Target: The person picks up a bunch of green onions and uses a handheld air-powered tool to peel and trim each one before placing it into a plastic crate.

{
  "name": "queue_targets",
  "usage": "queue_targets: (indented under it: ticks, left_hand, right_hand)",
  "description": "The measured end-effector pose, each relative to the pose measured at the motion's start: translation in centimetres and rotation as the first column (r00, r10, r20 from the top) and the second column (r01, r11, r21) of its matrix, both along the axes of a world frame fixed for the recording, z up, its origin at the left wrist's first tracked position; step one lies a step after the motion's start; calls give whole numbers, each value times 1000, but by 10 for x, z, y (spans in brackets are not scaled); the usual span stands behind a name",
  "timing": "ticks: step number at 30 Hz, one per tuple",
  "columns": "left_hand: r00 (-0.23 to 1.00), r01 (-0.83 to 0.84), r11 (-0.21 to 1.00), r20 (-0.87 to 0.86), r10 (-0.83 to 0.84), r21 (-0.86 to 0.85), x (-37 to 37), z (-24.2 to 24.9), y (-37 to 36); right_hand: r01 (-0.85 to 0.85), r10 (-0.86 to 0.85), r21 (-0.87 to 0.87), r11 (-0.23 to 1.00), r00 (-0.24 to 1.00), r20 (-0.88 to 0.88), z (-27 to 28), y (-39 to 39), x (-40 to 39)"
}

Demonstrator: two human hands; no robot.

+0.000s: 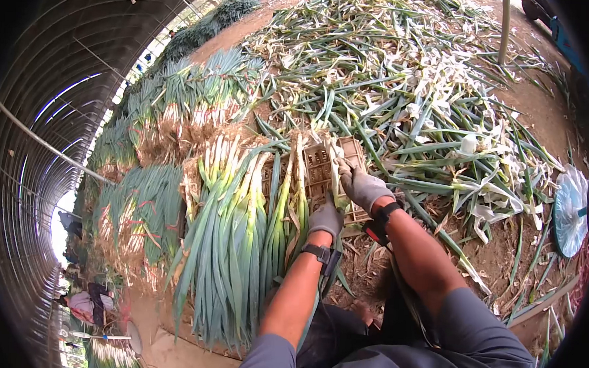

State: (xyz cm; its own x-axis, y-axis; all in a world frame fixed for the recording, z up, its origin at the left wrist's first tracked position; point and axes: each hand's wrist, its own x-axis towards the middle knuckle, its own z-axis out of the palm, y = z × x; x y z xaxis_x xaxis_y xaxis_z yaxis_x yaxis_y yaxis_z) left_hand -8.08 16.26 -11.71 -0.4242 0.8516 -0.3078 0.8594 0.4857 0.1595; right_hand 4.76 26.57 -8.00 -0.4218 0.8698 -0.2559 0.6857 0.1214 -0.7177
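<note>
Leek (335,178) in work lies over the right part of a tan crate (352,149), its pale stalk pointing toward the crate's far edge; the gloved left hand (326,219) is curled closed around its lower part, by the crate's near edge; the gloved right hand (365,186), at the crate's right edge, has its fingers bent in against the stalk higher up, though whether they grip it or only touch it I cannot tell; other leeks (300,174) lie across the crate's middle, and a thick row of leeks (240,208) lies side by side at its left edge, green leaves toward the person; tied bundles (136,209) are spread farther left; beyond the crate's far and right edges a broad heap of leaves and pale peelings (406,90) covers the soil; a round, plastic-wrapped thing (570,212) stands well apart at far right.
</note>
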Motion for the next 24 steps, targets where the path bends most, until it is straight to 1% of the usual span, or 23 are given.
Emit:
queue_targets:
  ticks: [1,3,5,8,11,12,13,14,15,16,17,18,19,20,21,22,23,24]
  left_hand:
    - [1000,-6,1000,2,6,-4,2,4,-1]
    - [1000,-17,1000,5,17,-11,5,13,-2]
    - [999,-30,999,13,30,-20,5,17,-5]
    - [998,-21,999,52,18,44,0,18,-8]
    - [991,-4,992,132,-13,128,-11,30,-6]
    - [987,-40,992,159,20,122,-14,36,-7]
    - [981,-75,991,187,53,110,-4,66,-9]
    - [973,-106,990,217,83,97,-1,86,-6]
    - [969,-93,985,241,57,142,-11,84,3]
    - [964,-85,978,263,33,190,-22,82,13]
    - [959,-84,964,282,10,253,-26,95,24]
    - [947,-126,976,316,65,179,-14,142,32]
    - [975,-67,903,219,-31,425,-22,140,42]
    - [947,-35,888,299,-117,458,-28,155,55]
    - [933,-3,834,302,-197,552,-32,169,67]
    - [919,-6,819,327,-222,573,-30,181,74]
    - [903,-10,805,351,-247,594,-27,193,82]
    - [889,-39,836,400,-221,548,-23,204,87]
  right_hand:
    - [-4,4,-12,1000,1000,30,6,0,0]
    - [-6,6,4,1000,1000,21,0,1,-5]
    - [16,-16,23,1000,999,28,5,-4,-4]
    - [81,-81,2,997,997,7,16,-4,2]
    - [-118,119,28,993,992,-39,16,1,13]
    - [-113,114,19,993,991,-67,17,2,18]
    - [-107,107,6,994,990,-94,37,-4,29]
    - [-98,96,-8,995,988,-118,47,-8,38]
    - [-69,94,145,987,980,-175,33,-7,43]
    - [-108,98,-19,994,957,-273,32,-5,49]
    - [-163,87,-179,970,925,-369,33,-3,55]
    - [-229,59,-325,917,887,-459,37,-2,60]
    - [-274,17,-378,884,828,-561,53,-10,70]
    - [-231,-15,-401,886,852,-524,63,-8,76]
    - [-189,-46,-424,886,874,-484,71,-4,81]
    - [-147,-75,-448,882,894,-442,74,-1,85]
    - [-79,-149,-422,903,864,-482,69,-1,89]
    - [-65,-195,-449,891,838,-509,60,5,93]
